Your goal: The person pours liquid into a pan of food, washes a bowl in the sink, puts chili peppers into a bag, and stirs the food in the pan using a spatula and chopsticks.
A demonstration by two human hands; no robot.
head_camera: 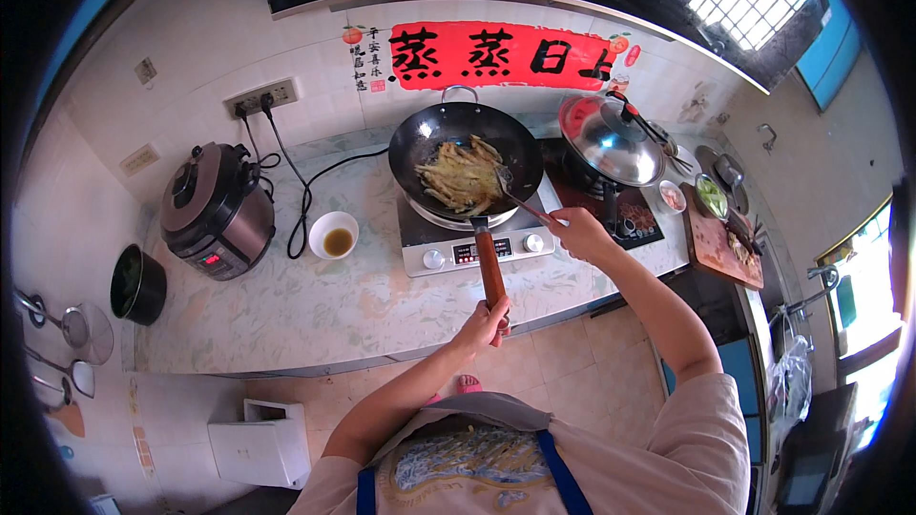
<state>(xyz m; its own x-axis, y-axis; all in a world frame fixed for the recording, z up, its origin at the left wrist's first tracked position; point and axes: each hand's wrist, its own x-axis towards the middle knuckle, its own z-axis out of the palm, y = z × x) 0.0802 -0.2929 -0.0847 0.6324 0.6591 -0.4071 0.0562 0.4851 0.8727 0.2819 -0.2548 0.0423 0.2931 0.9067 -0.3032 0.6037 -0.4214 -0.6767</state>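
My left hand (487, 326) grips the wooden handle (489, 265) of a dark wok (408, 136). The wok sits on a portable induction cooker (422, 252) with two knobs and a lit panel. Browned, fried food pieces (460, 175) lie flattened together in its middle; I cannot tell exactly what they are. My right hand (581, 234) holds a metal spatula (524, 207) by its handle. The spatula's blade rests inside the wok at the right edge of the food.
Left of the cooker stand a white bowl (334, 220) of brown liquid and an electric pressure cooker (215, 214). To the right are a lidded pan (615, 146) on a second hob, a small bowl (671, 197) and a cutting board (705, 250) bearing a bowl of cut greens (710, 195).
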